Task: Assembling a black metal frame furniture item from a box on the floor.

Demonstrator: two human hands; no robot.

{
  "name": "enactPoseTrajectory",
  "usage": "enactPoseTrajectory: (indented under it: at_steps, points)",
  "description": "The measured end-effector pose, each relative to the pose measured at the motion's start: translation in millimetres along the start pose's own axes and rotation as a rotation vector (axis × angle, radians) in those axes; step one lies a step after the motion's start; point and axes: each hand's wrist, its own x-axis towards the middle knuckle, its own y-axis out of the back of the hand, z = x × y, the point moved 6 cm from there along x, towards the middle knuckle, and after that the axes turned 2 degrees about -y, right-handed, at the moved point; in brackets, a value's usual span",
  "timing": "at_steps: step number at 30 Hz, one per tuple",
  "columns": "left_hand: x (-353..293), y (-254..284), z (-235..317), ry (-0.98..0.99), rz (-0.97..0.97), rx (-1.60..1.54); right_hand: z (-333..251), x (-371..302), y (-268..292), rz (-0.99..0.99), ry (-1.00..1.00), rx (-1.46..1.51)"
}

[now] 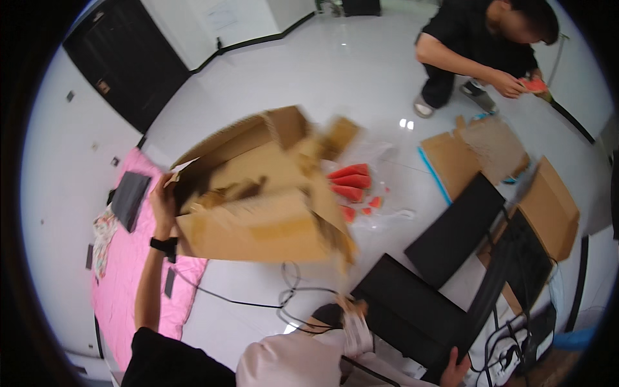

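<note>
My left hand (pixel 162 201), with a black band on its wrist, grips the left edge of a large open cardboard box (pixel 258 233). The box is held tilted above the floor, and its right flaps are blurred by motion. Some crumpled brown pieces (pixel 222 193) lie inside it. At the lower right, my right hand (pixel 456 370) is only partly in view, its visible fingers apart, beside the edge of a black flat panel (pixel 412 309). Just beyond the box, red watermelon slices (pixel 351 180) rest on a clear plastic bag (pixel 393 161) on the floor.
A person (pixel 477 58) crouches at the far right, holding a watermelon slice (pixel 534 85). Flattened cardboard (pixel 451 161), another black panel (pixel 456 229), and tangled cables (pixel 509 355) lie to the right. Left is a pink quilt (pixel 138 277) with a dark flat device (pixel 131 201). A black cable (pixel 238 302) crosses the floor.
</note>
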Motion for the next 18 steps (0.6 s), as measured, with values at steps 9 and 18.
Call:
enactPoseTrajectory:
  at_steps: [9,18]
  points:
    - [-71.3,-97.6,-225.6,-0.063,-0.481,0.449,-67.5,-5.1,5.7,-0.052,-0.229,0.494]
    - [-25.1,-79.1,-341.8,0.011,-0.374,-0.185,-123.1,62.6,-50.5,-0.048,0.008,0.881]
